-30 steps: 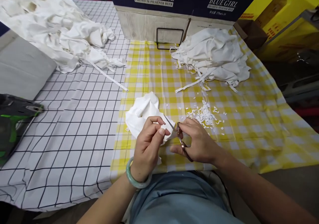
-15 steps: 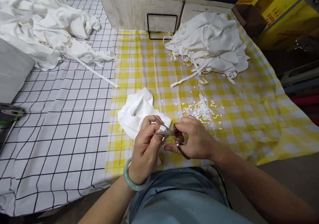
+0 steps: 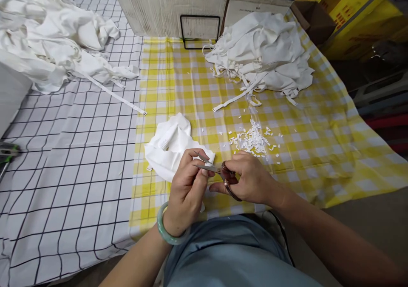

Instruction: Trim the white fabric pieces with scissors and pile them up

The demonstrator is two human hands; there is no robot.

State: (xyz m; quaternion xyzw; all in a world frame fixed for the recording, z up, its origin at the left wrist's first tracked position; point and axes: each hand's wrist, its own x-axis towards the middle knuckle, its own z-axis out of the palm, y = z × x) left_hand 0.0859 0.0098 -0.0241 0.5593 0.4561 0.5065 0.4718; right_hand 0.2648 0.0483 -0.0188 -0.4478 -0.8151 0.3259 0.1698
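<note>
My right hand (image 3: pixel 244 176) grips the handles of a small pair of scissors (image 3: pixel 211 168), bronze at the handles, with the blades pointing left. Those blades are a little apart and reach to the fingertips of my left hand (image 3: pixel 189 180). Between its thumb and fingers my left hand pinches an edge or strap of a white cloth garment (image 3: pixel 172 140); the exact spot is hidden by the fingers. The rest of the garment lies crumpled on the table beyond that hand, with a label showing inside. A green bangle circles my left wrist.
Small white clippings (image 3: pixel 253 140) lie heaped right of the garment. A pile of white strapped garments (image 3: pixel 261 53) sits at the back right, another white pile (image 3: pixel 57 40) at the back left. Cardboard boxes (image 3: pixel 172 10) and a black wire stand (image 3: pixel 200 32) line the far edge.
The scissor blades have closed somewhat and shifted slightly left against the left fingertips. The whole view has moved a little, so the table items appear farther left.
</note>
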